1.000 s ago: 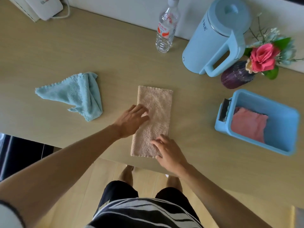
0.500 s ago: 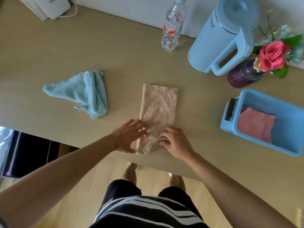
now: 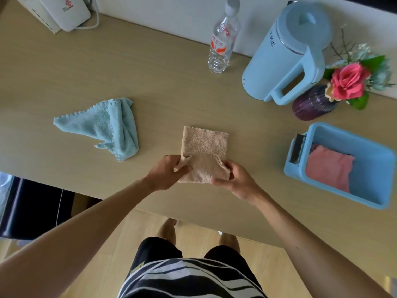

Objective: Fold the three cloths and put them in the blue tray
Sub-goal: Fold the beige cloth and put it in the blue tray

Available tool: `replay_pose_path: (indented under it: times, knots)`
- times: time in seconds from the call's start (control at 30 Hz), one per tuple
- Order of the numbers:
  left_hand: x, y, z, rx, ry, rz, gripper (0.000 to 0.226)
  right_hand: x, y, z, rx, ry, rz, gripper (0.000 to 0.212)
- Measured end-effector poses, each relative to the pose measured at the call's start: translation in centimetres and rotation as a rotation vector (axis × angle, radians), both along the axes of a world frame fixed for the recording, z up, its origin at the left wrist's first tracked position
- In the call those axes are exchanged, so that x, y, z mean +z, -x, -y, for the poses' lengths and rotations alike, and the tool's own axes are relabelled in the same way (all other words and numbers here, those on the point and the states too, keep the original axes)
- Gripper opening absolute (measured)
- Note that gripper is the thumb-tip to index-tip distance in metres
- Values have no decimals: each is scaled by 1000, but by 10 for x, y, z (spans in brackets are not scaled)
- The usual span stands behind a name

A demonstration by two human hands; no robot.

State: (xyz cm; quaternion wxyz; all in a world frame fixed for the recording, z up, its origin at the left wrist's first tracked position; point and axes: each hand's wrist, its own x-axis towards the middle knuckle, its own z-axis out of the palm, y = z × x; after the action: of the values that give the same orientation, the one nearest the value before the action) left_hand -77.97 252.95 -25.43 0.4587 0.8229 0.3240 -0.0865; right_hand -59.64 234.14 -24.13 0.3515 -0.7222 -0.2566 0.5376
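My left hand [image 3: 166,172]: pinches the tan cloth [image 3: 204,154]'s near left corner.
My right hand [image 3: 233,179]: pinches its right corner.

Left hand [image 3: 166,172] and right hand [image 3: 233,179], both pinched closed, forearms extended.

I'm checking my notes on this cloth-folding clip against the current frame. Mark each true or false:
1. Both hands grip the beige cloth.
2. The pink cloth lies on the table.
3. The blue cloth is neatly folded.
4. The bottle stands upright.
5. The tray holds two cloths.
1. True: the left hand and right hand each pinch the near end of the beige cloth.
2. False: the pink cloth lies inside the tray.
3. False: the blue cloth lies crumpled on the table.
4. True: the bottle stands upright.
5. False: only the pink cloth is in it.
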Motion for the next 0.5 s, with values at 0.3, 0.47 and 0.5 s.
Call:
replay_pose_path:
  times: [0.3,0.47,0.5]
  knots:
    - [1,-37,-24,283,123,63,18,-7,-27,-50,-190,15,257,31]
    - [-7,-46,-28,335,119,26,33,-17,-34,-68,-157,82,411,25]
    - [-9,-47,-27,333,91,23,35,-20,-34,-70,-151,99,438,31]
